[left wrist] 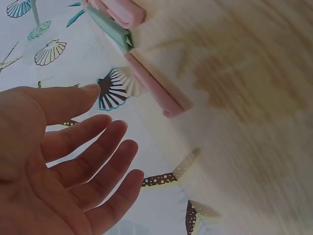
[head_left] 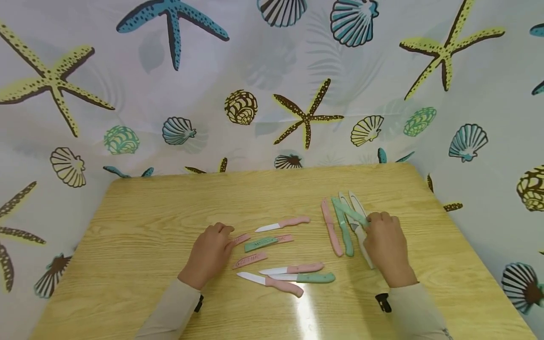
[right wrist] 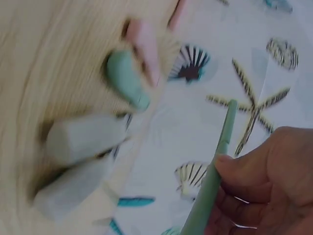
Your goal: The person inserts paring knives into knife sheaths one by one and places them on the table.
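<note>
My right hand (head_left: 386, 248) pinches a green knife (right wrist: 210, 183), its blade covered by a green sheath, between thumb and fingers. In the head view it slants over two pale grey peelers (head_left: 362, 240) with slotted heads. Left of these lie a green sheathed knife (head_left: 343, 231) and a pink sheathed knife (head_left: 330, 227). My left hand (head_left: 209, 255) holds nothing; its fingers are loosely bent, near a pink sheath (head_left: 241, 240). Next to that, a green sheath (head_left: 260, 243) lies across another pink sheath (head_left: 284, 238). A third pink sheath (head_left: 250, 260) lies nearer me.
One pink-handled knife (head_left: 293, 221) with a bare white blade lies behind the sheaths. Closer to me are two more pink-handled knives (head_left: 284, 285) and a green-handled knife (head_left: 316, 277), blades pointing left. A patterned cloth (head_left: 255, 141) hangs behind the wooden table (head_left: 148, 212).
</note>
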Demonstrator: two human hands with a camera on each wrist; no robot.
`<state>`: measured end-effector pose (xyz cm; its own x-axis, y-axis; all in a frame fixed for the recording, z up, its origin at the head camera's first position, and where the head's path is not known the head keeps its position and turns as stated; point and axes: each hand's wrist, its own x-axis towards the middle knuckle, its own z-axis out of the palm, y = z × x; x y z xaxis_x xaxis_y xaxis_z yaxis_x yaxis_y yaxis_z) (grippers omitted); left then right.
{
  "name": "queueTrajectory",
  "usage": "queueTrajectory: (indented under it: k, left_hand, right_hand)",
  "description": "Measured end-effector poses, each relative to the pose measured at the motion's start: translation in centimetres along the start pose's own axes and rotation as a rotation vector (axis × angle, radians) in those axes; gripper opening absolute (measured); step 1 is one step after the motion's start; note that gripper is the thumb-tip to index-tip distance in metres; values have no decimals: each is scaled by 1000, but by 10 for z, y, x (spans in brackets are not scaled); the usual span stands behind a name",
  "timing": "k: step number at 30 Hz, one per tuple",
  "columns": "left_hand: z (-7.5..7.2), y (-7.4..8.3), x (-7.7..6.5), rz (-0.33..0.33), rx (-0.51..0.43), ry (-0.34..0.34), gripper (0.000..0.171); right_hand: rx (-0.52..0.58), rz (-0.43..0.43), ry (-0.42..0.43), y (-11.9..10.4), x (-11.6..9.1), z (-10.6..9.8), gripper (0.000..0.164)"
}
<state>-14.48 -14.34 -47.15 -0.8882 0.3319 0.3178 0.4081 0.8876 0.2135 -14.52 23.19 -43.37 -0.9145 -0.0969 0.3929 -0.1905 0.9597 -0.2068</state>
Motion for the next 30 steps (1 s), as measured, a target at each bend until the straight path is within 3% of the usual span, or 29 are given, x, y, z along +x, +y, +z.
queueTrajectory:
  k: [5, 10, 17, 24, 30]
  left_hand:
    - [1, -5, -3, -28, -2, -23, 26]
    - [4, -8, -5, -28, 0, -34, 27]
    - [6, -11, -7, -39, -2, -63, 26]
    - [7, -13, -8, -39, 16, -124, 23]
    - [6, -16, -7, -40, 21, -137, 24]
  right_hand:
    - [94, 171, 1, 30, 3, -3, 19]
    - [99, 282, -100, 49, 7, 6, 23]
    - [163, 363, -223, 62, 11, 22, 22]
    - [205, 442, -319, 65, 14, 32, 40]
    - [182, 492, -352, 67, 16, 36, 26]
